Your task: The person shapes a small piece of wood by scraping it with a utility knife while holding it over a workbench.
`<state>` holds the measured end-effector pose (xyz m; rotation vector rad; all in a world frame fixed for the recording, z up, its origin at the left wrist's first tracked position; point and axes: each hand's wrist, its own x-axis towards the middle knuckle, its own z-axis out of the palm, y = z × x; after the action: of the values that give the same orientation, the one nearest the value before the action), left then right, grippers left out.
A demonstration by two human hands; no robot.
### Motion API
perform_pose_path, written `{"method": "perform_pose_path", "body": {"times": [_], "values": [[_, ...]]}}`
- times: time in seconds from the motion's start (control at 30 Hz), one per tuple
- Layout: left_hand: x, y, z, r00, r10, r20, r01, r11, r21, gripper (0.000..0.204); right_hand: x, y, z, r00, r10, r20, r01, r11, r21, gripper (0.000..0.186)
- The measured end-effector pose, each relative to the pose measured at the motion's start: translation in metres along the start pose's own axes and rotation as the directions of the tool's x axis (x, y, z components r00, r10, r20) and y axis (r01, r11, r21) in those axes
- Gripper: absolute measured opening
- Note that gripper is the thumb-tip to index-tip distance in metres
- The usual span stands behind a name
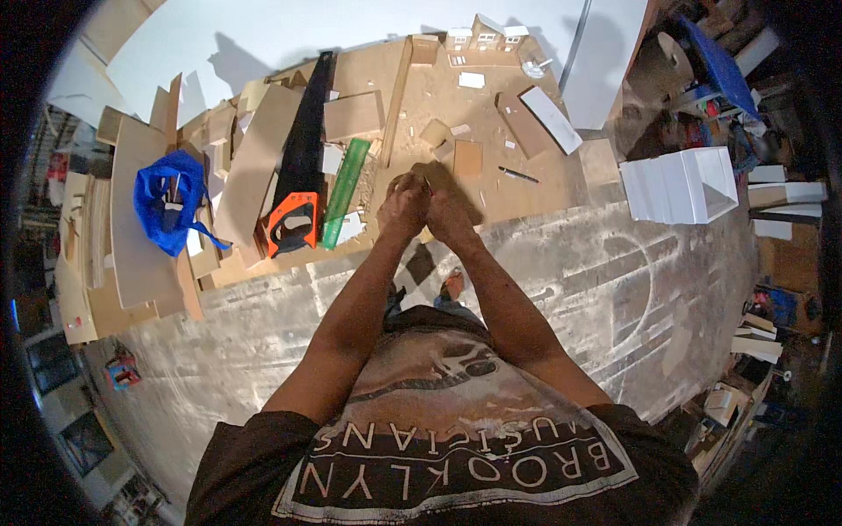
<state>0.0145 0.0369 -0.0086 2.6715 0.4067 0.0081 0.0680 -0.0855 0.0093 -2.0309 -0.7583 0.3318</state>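
My left hand [404, 207] and my right hand [450, 216] meet over the near edge of the wooden worktop [544, 188]. Both have their fingers curled in and touching at the tips. Whatever lies between them is too small or too hidden to name. Just beyond the fingers lie a small square wooden piece [468, 159] and a small light block [433, 133]. To the left of my left hand is a green ruler [346, 188], with a handsaw [299, 158] with an orange and black handle beside it. A dark pen [519, 175] rests to the right.
A blue bag [158, 210] sits among leaning boards [132, 188] at the left. Toward the back stands a small model house [487, 37], with a white-topped strip [550, 120] nearer. A white box [675, 187] is off the right end. Wood scraps and shavings litter the worktop.
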Motion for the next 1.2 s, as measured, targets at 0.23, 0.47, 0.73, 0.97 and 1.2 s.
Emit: {"method": "perform_pose_path", "body": {"times": [0.23,0.47,0.73,0.97,1.2], "values": [[-0.003,0.007,-0.019,0.990,-0.134,0.036,0.136,0.988,-0.078,0.046,-0.068,-0.011,-0.014,0.880,0.414,0.231,-0.289,0.855,-0.432,0.040],[-0.005,0.003,-0.004,0.998,0.002,-0.068,-0.006,0.998,-0.066,0.049,-0.039,-0.009,-0.028,0.945,0.309,0.105,-0.271,0.922,-0.278,0.036],[-0.003,0.009,-0.009,0.998,-0.059,-0.010,0.058,0.996,-0.072,0.053,0.013,-0.026,-0.022,0.965,0.151,0.216,-0.127,0.985,-0.119,0.042],[-0.004,0.015,-0.018,0.999,-0.017,0.039,0.017,1.000,0.003,0.050,0.001,0.006,0.006,0.998,-0.055,-0.037,0.042,0.958,-0.284,0.027],[-0.011,-0.001,-0.010,0.970,-0.232,0.065,0.238,0.964,-0.116,0.044,-0.071,-0.033,-0.016,0.825,0.510,0.243,-0.403,0.833,-0.379,0.036]]}}
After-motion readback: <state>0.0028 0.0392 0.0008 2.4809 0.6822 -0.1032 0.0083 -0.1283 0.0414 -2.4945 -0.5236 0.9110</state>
